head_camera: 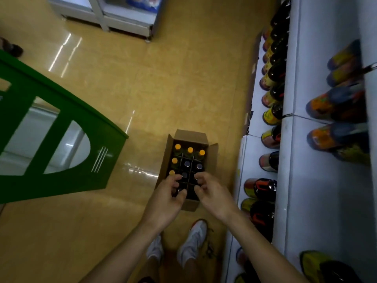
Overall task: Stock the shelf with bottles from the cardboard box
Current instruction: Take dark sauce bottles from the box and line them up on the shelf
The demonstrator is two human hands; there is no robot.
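Note:
An open cardboard box (184,137) stands on the floor, divided into cells. It holds several bottles: orange-capped ones (190,150) along the far and left side, dark silver-capped ones (187,164) in the middle and right. My left hand (167,198) and my right hand (210,190) hover side by side over the box's near end, fingers bent like claws, and I see nothing held in either. They hide the nearest cells. The white shelf (293,160) runs along the right, with rows of dark bottles (265,186) on its lowest level.
A green display stand (67,127) is on the left. White freezer cabinets (114,15) stand at the far end. My white shoes (191,242) are just behind the box. Packaged goods (334,105) lie on a higher shelf level. Tan tiled floor surrounds the box.

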